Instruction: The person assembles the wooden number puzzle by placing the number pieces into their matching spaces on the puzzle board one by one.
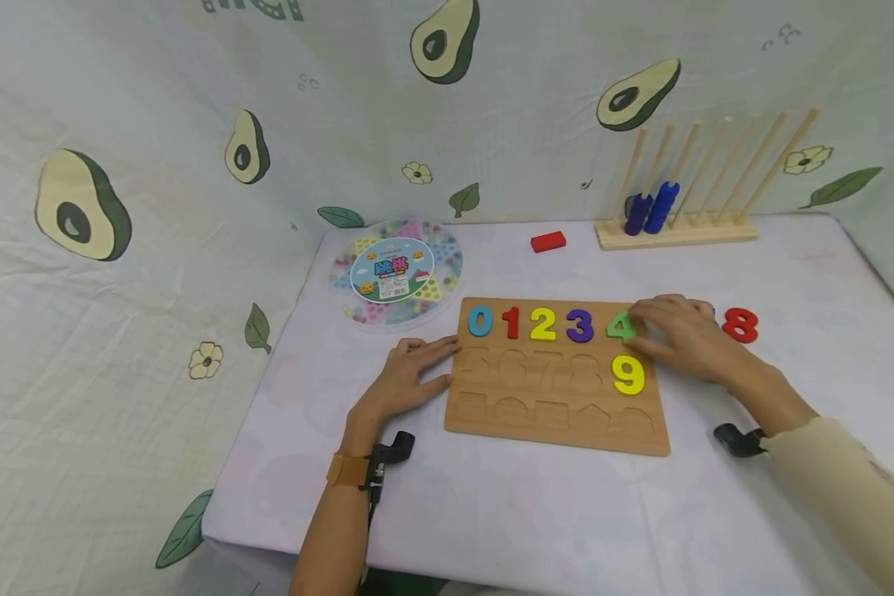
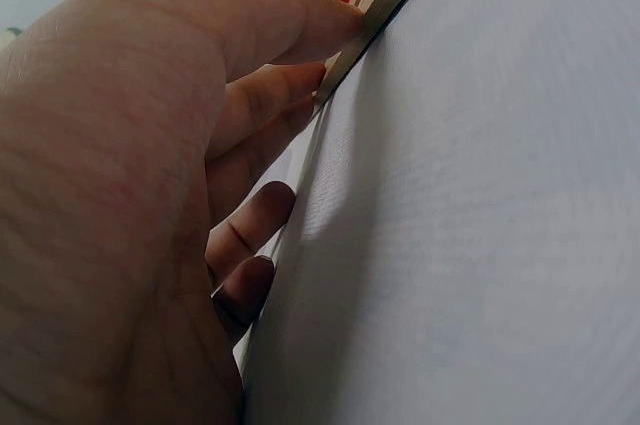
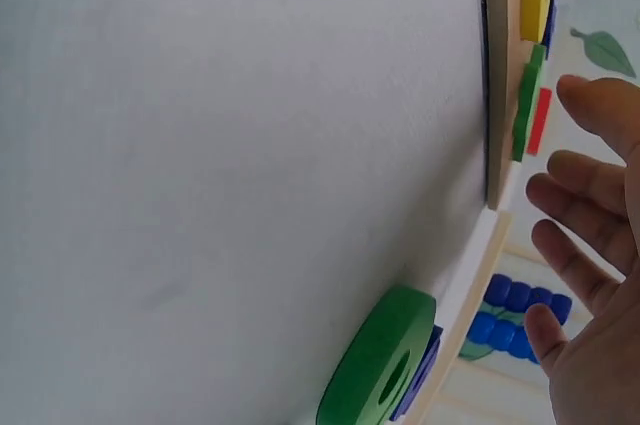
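A wooden number board (image 1: 559, 440) lies on the table. Its top row holds a blue 0 (image 1: 473, 321), red 1 (image 1: 512, 323), yellow 2 (image 1: 543, 324), purple 3 (image 1: 583, 326) and green 4 (image 1: 620, 326); a yellow 9 (image 1: 629, 375) sits below the 4. My left hand (image 1: 402, 385) touches the board's left edge with its fingertips and thumb. Over the board's top right corner, beside the 4, is my right hand (image 1: 681, 335), its fingers spread and holding nothing in the right wrist view. It partly hides loose numbers, among them a green piece (image 3: 375, 365) and a purple piece (image 3: 420, 370).
A red 8 (image 1: 740, 325) lies right of my right hand. Behind stands a wooden peg rack (image 1: 678, 238) with dark blue and blue beads. A red block (image 1: 548, 242) and a round game package (image 1: 395, 273) lie toward the back, near the patterned curtain.
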The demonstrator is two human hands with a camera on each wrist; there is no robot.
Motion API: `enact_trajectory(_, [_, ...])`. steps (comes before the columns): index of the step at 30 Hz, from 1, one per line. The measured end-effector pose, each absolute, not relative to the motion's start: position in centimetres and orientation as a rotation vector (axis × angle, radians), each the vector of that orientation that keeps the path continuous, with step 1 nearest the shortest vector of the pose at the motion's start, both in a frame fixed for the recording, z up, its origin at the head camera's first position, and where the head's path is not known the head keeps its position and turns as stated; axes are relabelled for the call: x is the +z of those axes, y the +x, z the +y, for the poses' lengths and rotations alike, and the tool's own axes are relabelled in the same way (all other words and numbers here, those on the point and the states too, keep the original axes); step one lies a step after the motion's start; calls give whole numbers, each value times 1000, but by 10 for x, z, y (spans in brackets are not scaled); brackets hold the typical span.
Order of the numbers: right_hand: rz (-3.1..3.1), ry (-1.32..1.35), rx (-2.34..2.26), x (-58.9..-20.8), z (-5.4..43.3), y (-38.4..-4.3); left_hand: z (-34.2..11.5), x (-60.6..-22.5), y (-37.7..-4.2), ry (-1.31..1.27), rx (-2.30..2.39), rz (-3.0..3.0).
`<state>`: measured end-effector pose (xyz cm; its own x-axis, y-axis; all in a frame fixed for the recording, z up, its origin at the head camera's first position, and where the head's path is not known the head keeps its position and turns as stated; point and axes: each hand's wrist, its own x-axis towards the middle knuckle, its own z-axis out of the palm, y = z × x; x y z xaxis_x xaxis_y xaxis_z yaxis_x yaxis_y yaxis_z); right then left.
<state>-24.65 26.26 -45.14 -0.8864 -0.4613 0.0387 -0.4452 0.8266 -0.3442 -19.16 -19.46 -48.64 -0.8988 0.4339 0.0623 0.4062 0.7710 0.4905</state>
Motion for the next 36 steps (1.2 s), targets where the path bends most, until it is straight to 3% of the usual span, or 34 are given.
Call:
enact_trajectory(20, [3077, -791, -496, -442, 284, -218, -199, -488, -191, 647, 794, 2885])
enact_trajectory(36, [3119, -568, -420, -442, 306, -212, -198, -489, -195, 692, 783, 2885])
